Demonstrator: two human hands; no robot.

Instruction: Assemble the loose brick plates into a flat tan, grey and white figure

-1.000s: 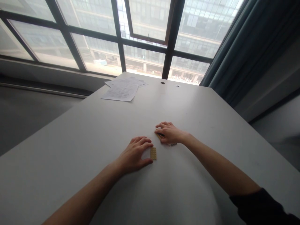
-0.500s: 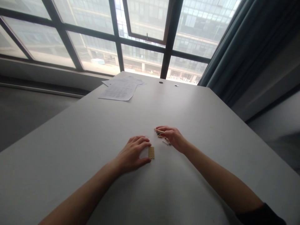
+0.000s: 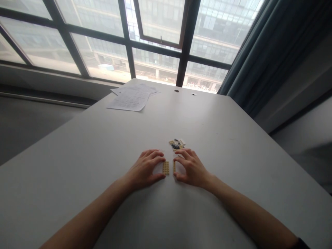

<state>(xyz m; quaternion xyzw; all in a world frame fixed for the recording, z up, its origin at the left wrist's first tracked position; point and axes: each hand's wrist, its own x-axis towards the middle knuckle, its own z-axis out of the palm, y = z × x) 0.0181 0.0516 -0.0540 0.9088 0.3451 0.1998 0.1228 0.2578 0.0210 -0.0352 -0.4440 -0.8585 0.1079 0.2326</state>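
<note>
Between the thumb and finger of my left hand (image 3: pixel 146 167) is a tan studded building plate (image 3: pixel 166 168), held flat on the white table. Facing it, my right hand (image 3: pixel 193 167) grips a narrow tan building plate (image 3: pixel 174 167) by its two ends. A small gap separates the two plates, which stand roughly parallel. Just beyond my right fingertips lies a pile of small building bricks (image 3: pixel 177 144) in tan, black and white.
The white table (image 3: pixel 103 155) stretches away toward a large framed window (image 3: pixel 158 52). Printed paper sheets (image 3: pixel 132 98) lie at the far left. Two cable holes, one being the dark round hole (image 3: pixel 176 91), are at the far edge. A dark curtain (image 3: pixel 249 55) hangs at the right.
My right hand has come back from the brick pile toward me with the narrow tan plate, now beside the left one. My left hand keeps its hold.
</note>
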